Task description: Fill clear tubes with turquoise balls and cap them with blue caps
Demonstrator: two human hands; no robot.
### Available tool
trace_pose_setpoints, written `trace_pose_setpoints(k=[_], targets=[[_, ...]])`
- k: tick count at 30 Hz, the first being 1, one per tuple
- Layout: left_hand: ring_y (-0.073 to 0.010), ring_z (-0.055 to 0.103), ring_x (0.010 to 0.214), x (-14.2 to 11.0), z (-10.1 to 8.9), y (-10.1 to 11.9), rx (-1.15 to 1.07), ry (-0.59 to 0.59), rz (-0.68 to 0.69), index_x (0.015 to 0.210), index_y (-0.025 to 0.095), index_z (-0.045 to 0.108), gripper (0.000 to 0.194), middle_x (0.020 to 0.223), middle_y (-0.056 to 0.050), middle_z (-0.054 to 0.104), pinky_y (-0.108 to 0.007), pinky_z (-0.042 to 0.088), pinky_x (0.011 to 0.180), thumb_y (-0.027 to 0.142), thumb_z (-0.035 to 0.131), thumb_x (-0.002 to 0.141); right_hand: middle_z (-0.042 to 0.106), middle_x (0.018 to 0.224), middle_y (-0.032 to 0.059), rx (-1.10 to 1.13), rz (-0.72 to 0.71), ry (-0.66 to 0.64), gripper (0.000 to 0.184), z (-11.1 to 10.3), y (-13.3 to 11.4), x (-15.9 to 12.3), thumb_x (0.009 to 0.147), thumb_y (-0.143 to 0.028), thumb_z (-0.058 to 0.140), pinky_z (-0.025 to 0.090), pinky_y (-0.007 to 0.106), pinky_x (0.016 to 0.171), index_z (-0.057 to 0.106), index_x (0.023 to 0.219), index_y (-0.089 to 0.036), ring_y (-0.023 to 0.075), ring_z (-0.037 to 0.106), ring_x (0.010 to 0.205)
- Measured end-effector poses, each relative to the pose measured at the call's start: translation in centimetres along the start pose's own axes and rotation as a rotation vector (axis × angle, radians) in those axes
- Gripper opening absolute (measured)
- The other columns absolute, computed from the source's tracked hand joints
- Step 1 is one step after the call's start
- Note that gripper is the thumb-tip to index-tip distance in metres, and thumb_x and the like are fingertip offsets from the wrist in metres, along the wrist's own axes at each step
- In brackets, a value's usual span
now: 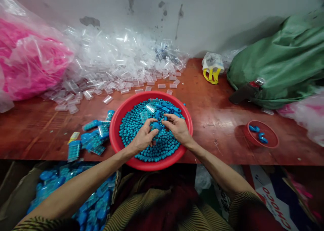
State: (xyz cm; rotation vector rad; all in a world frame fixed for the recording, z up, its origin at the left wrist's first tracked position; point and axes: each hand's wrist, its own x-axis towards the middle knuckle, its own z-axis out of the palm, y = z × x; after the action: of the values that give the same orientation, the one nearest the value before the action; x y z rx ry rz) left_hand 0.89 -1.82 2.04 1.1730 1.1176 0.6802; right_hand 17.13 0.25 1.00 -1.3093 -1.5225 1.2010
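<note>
Over a red basin (189, 136) full of small blue beads (131, 126), my left hand (143, 138) is closed around a small clear container with a blue top (157, 125). My right hand (178, 128) is beside it, thumb and forefinger pinched on a small blue cap (165, 118), partly hidden by the fingers. Loose blue caps (172, 108) lie on the beads at the back of the basin. Near them rest clear empty containers (151, 107). Bead-filled containers with blue caps (93, 140) are heaped left of the basin.
Clear containers (113, 62) are piled along the wall. A bag of pink pieces (32, 59) stands left, a green sack (280, 59) right. At right, a small red basket (270, 140) holds several blue pieces. More filled containers (98, 200) lie below the table's edge.
</note>
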Motion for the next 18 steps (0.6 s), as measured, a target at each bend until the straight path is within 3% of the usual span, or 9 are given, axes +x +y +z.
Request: trace_pose_setpoints(k=[2, 4, 6, 8, 12, 18], targets=[[-0.0081, 0.045, 0.038, 0.0, 0.3, -0.1, 0.009, 0.032, 0.035, 0.131, 0.022, 0.031, 0.058, 0.057, 0.008, 0.045, -0.02, 0.034, 0.038, 0.035, 0.055, 0.079, 0.063, 0.108, 0.011, -0.195, -0.157, -0.075, 0.04, 0.5, -0.4, -0.7, 0.084, -0.034, 0.053, 0.048, 0.038, 0.089, 0.056, 0.119, -0.016, 0.0221, 0.061, 0.098], [-0.0076, 0.042, 0.041, 0.0, 0.4, -0.2, -0.018, 0.065, 0.075, 0.133, 0.022, 0.032, 0.06, 0.057, 0.007, 0.045, -0.021, 0.033, 0.042, 0.033, 0.055, 0.079, 0.053, 0.127, 0.0158, -0.35, -0.262, -0.182, 0.06, 0.9, -0.6, -1.4, 0.08, -0.039, 0.059, 0.042, 0.042, 0.098, 0.043, 0.133, -0.015, 0.0272, 0.05, 0.118], [-0.0067, 0.039, 0.046, -0.1, 0.3, -0.2, -0.056, 0.086, 0.095, 0.132, 0.021, 0.037, 0.06, 0.061, 0.006, 0.048, -0.021, 0.032, 0.046, 0.031, 0.059, 0.077, 0.04, 0.137, 0.0212, -0.456, -0.29, -0.276, 0.09, 1.2, -0.8, -1.9, 0.071, -0.046, 0.068, 0.042, 0.045, 0.097, 0.024, 0.143, -0.012, 0.0319, 0.043, 0.125], [-0.006, 0.036, 0.049, -0.2, 0.2, -0.2, -0.079, 0.092, 0.101, 0.127, 0.021, 0.042, 0.057, 0.065, 0.006, 0.049, -0.02, 0.031, 0.048, 0.031, 0.061, 0.075, 0.037, 0.136, 0.0244, -0.541, -0.271, -0.313, 0.102, 1.5, -1.0, -2.2, 0.067, -0.048, 0.07, 0.046, 0.047, 0.09, 0.015, 0.144, -0.01, 0.0347, 0.047, 0.12], [-0.0067, 0.039, 0.056, -0.3, 0.2, 0.2, -0.09, 0.11, 0.145, 0.111, 0.018, 0.05, 0.042, 0.067, 0.005, 0.048, -0.02, 0.033, 0.054, 0.034, 0.061, 0.075, 0.051, 0.115, 0.0197, -0.672, -0.3, -0.205, 0.083, 2.0, -1.3, -2.5, 0.074, -0.046, 0.062, 0.052, 0.043, 0.073, 0.025, 0.138, -0.008, 0.0303, 0.06, 0.095], [-0.0074, 0.042, 0.057, -0.7, 1.2, 0.2, -0.074, 0.131, 0.108, 0.099, 0.018, 0.047, 0.03, 0.068, 0.005, 0.05, -0.02, 0.034, 0.055, 0.037, 0.057, 0.078, 0.052, 0.101, 0.0133, -0.714, -0.443, -0.116, 0.074, 2.6, -0.3, -2.8, 0.07, -0.042, 0.063, 0.052, 0.037, 0.061, 0.031, 0.129, -0.009, 0.025, 0.059, 0.081]])
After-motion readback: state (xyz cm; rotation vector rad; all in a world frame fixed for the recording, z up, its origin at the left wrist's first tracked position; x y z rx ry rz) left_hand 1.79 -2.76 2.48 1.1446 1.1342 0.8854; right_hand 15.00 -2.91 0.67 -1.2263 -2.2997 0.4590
